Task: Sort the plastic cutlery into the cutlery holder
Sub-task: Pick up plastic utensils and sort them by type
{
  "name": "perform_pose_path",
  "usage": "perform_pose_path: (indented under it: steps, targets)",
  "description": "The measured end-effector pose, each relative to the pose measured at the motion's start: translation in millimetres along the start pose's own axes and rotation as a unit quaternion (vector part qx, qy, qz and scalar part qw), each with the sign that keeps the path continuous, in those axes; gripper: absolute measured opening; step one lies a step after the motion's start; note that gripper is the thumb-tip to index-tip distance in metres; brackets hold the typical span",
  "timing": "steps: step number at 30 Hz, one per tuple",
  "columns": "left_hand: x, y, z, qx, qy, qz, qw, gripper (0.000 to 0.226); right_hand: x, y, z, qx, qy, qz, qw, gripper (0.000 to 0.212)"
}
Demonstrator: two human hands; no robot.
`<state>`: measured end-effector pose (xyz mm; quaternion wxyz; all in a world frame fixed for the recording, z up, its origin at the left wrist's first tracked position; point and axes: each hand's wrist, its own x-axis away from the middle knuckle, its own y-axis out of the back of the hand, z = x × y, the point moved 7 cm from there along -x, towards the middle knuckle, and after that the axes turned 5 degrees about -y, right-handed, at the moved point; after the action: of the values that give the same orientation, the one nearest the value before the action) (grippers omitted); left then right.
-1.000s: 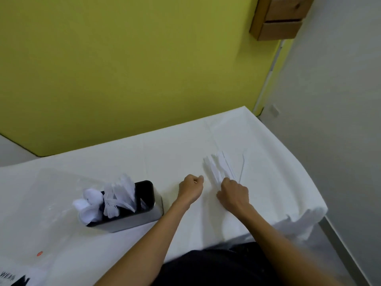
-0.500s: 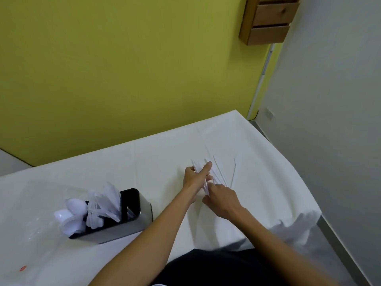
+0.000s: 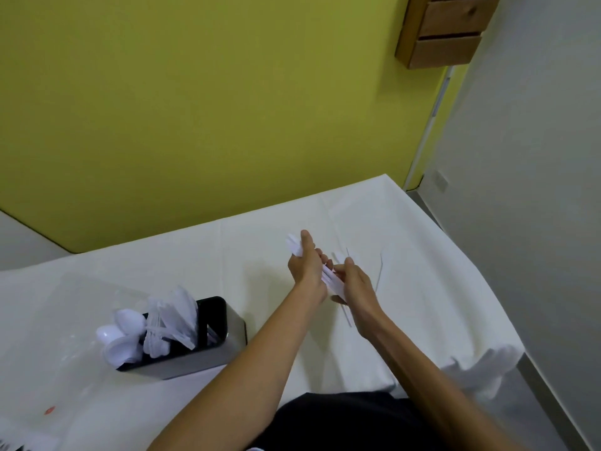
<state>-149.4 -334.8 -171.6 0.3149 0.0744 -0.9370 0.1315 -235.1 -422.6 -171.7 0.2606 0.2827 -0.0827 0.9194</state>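
Head view: the white-covered surface (image 3: 422, 288) carries the holder (image 3: 208, 356) at the left. White spoons and forks stand in its left compartments, and the right one looks dark and unfilled. Well to its right, both hands are close together above the surface. The left hand (image 3: 305, 265) grips a bundle (image 3: 331, 279) of white cutlery, and the right hand (image 3: 357, 284) pinches its lower ends. A few strays (image 3: 379, 271) lie just beside them. The step looks like gathering and squaring. Next, probably, the bundle must be carried left to the matching compartment and dropped in handles down.
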Motion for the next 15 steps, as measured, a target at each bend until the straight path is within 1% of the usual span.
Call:
perform_pose_path:
  steps: [2,3,4,5,6,7,8,9,10,12,14,15]
  targets:
    - [-2.3,2.1,-1.8,-0.024,-0.018,-0.005,1.0,0.046,-1.7,-6.2,1.7,0.011,0.002,0.012,1.0,0.04]
    - [-6.3,5.3,-5.4,-0.033,-0.029,-0.01,0.999,0.045,-3.8,-1.3,-1.2,0.035,0.005,-0.005,0.999,0.035]
    - [-11.5,10.8,-9.1,-0.041,-0.037,-0.017,0.998,0.043,-6.3,7.2,-3.3,0.106,0.023,-0.036,0.993,0.029]
    - [-16.7,17.3,-12.0,-0.049,-0.043,-0.025,0.998,0.043,-8.1,14.5,-4.4,0.221,0.052,-0.062,0.972,0.026]
    - [-21.2,23.8,-12.8,-0.059,-0.047,-0.033,0.997,0.042,-9.2,17.0,-8.5,0.358,0.073,-0.073,0.928,0.023]
    - [-25.3,29.6,-12.6,-0.075,-0.048,-0.039,0.995,0.042,-7.7,14.0,-12.9,0.473,0.092,-0.074,0.873,0.02]
    - [-28.9,34.2,-9.4,-0.095,-0.044,-0.04,0.994,0.042,-5.1,9.0,-17.8,0.552,0.106,-0.072,0.824,0.016]
    - [-31.3,37.3,-4.2,-0.117,-0.035,-0.035,0.992,0.042,-1.6,3.4,-20.3,0.595,0.121,-0.07,0.792,0.014]
    - [-32.6,39.4,1.0,-0.136,-0.025,-0.027,0.99,0.041,0.4,-1.6,-20.9,0.618,0.126,-0.067,0.773,0.012]
    - [-32.8,41.2,12.1,-0.163,-0.003,-0.007,0.987,0.04,0.3,-6.2,-18.2,0.648,0.127,-0.067,0.748,0.024]
    - [-30.4,43.2,20.2,-0.193,0.01,0.01,0.981,0.043,-1.9,-6.2,-12.4,0.652,0.122,-0.058,0.746,0.031]
    - [-30.3,44.9,22.2,-0.208,0.011,0.014,0.978,0.046,-3.5,-5.4,-9.9,0.644,0.117,-0.055,0.754,0.031]
